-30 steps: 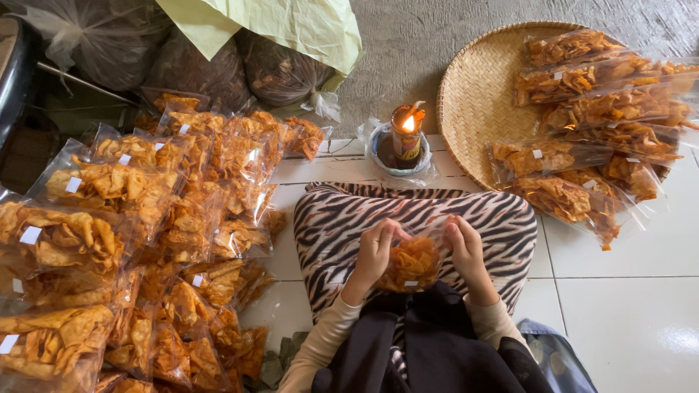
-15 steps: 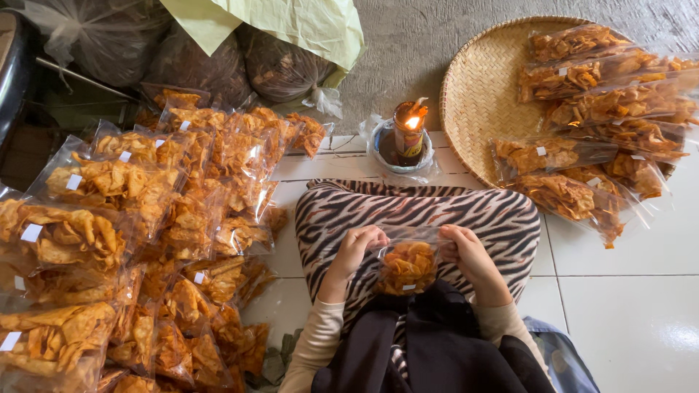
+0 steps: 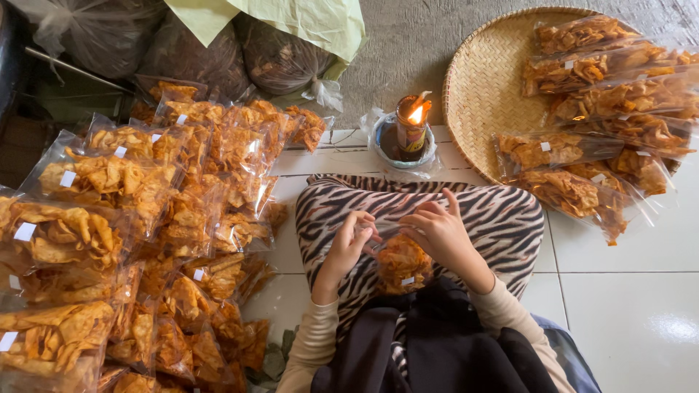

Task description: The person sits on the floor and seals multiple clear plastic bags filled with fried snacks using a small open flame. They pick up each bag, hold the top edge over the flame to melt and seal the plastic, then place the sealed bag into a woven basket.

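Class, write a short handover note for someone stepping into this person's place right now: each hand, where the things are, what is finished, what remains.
Left hand and right hand: both pinch the top of one clear plastic bag of orange chips on the zebra-striped lap cushion; whether its mouth is sealed cannot be told.
Lit candle flame in a small jar stands just ahead on the white tiled floor.
Done: a heap of filled chip bags on the left, more filled bags on the round woven tray to the right.
Left: only the bag in hand.
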